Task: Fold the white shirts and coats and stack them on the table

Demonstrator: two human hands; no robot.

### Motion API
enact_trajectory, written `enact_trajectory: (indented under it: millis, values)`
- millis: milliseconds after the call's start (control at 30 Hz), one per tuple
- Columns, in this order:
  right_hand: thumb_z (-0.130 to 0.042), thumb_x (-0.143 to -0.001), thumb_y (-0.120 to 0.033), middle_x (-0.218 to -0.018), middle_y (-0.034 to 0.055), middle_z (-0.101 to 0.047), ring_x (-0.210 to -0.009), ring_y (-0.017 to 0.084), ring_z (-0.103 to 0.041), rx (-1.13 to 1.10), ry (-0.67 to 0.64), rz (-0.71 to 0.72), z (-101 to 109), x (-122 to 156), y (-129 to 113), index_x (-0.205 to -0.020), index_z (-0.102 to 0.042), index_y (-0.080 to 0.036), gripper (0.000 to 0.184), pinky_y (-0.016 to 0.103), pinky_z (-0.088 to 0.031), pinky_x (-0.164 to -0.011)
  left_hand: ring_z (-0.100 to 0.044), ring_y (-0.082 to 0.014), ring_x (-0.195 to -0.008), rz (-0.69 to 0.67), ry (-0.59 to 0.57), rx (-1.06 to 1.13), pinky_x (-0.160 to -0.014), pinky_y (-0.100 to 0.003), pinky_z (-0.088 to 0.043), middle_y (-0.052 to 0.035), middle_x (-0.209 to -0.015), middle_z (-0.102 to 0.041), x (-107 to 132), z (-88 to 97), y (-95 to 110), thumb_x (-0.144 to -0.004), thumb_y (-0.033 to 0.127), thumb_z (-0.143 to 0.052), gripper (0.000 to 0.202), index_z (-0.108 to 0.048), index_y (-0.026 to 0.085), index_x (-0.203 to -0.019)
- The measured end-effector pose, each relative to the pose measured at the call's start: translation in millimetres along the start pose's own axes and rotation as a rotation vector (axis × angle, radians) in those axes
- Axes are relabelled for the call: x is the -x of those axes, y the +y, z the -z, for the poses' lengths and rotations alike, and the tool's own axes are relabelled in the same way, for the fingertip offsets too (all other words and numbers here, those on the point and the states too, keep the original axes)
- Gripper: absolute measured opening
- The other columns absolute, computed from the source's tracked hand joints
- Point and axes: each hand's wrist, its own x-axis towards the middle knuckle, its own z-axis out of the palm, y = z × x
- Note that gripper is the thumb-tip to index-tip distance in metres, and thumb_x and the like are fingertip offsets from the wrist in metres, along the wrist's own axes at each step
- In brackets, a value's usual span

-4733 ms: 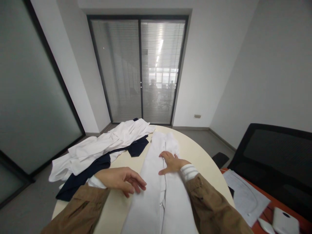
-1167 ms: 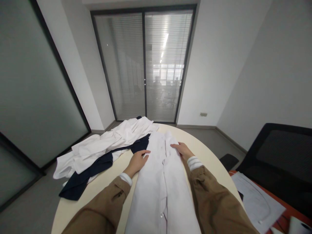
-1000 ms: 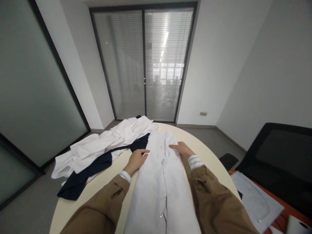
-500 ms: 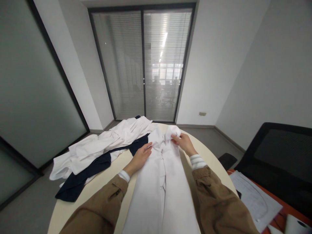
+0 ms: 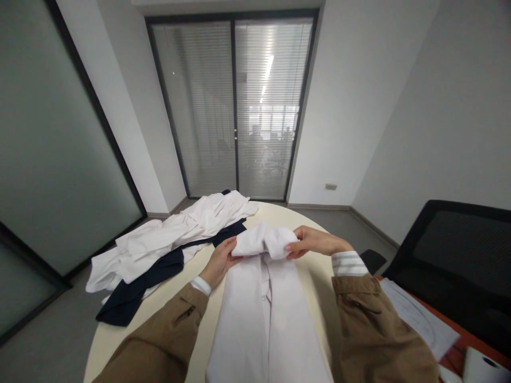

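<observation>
A long white button-front coat (image 5: 247, 308) lies lengthwise in front of me, its sides narrowed and its front opening with a button running down the middle. Its far end is folded over toward me into a thick roll. My left hand (image 5: 219, 261) grips the left end of this roll, thumb and fingers closed on the cloth. On the other side my right hand (image 5: 315, 242) pinches the roll's right end. The coat's near end runs out of view at the bottom.
A round cream table (image 5: 187, 298) carries the coat. Heaped white garments (image 5: 171, 234) and dark navy cloth (image 5: 128, 298) lie on its left. At right stand a black mesh chair (image 5: 459, 260) and a reddish surface with papers (image 5: 423, 314) and a white roll (image 5: 483, 367).
The coat's far end has been folded over and brought toward me. My left hand, earlier resting on the cloth, now grips the fold. My right hand has moved nearer, still holding its edge.
</observation>
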Motion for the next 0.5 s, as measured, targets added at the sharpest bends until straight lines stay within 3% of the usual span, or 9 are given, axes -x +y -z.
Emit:
enact_trajectory:
  millis: [100,200,267,367,500]
  values:
    - [-0.081,-0.069,-0.051,-0.098,0.0105,-0.076,-0.084,0.02,-0.074,-0.024,-0.159,-0.08,-12,0,-1,-0.1,-0.075,-0.012,0.05,0.026,-0.059,-0.08,-0.067,-0.0232,-0.094,0.093,0.026,-0.095,-0.075,-0.035,-0.057,-0.0109,-0.107,-0.072,7,4.8,0,-0.084,0.037,-0.064,0.03,-0.068,0.016,-0.106]
    - [-0.075,-0.071,-0.062,-0.089,0.0116,-0.075,-0.073,0.021,-0.074,-0.002,-0.193,-0.187,-24,-5,2,-0.092,-0.075,-0.011,0.055,0.025,-0.06,-0.068,-0.067,-0.0245,-0.091,0.151,0.035,-0.24,-0.07,-0.035,-0.057,-0.0119,-0.102,-0.073,12,10.2,-1,-0.086,0.042,-0.059,0.033,-0.068,0.014,-0.101]
    - [-0.07,-0.072,-0.069,-0.09,0.0136,-0.075,-0.069,0.022,-0.074,-0.001,-0.165,-0.253,-30,-9,7,-0.09,-0.074,-0.011,0.061,0.024,-0.059,-0.06,-0.066,-0.0245,-0.092,0.069,-0.003,-0.412,-0.072,-0.034,-0.055,-0.0101,-0.099,-0.072,15,13.3,-3,-0.085,0.043,-0.06,0.031,-0.068,0.014,-0.096]
    - [-0.074,-0.069,-0.067,-0.104,0.0143,-0.073,-0.073,0.021,-0.074,-0.026,-0.175,-0.3,-32,-14,19,-0.104,-0.071,-0.014,0.063,0.023,-0.058,-0.058,-0.065,-0.0247,-0.091,-0.103,-0.114,-0.679,-0.08,-0.034,-0.052,-0.0075,-0.092,-0.073,19,15.7,-6,-0.084,0.043,-0.06,0.03,-0.068,0.015,-0.087]
    - [-0.08,-0.069,-0.057,-0.117,0.0126,-0.071,-0.094,0.021,-0.07,-0.02,-0.146,-0.243,-29,-17,39,-0.115,-0.067,-0.018,0.062,0.024,-0.058,-0.07,-0.064,-0.0275,-0.105,-0.23,-0.21,-0.77,-0.095,-0.037,-0.047,-0.0116,-0.113,-0.071,16,13.8,-12,-0.085,0.042,-0.061,0.039,-0.067,0.014,-0.111]
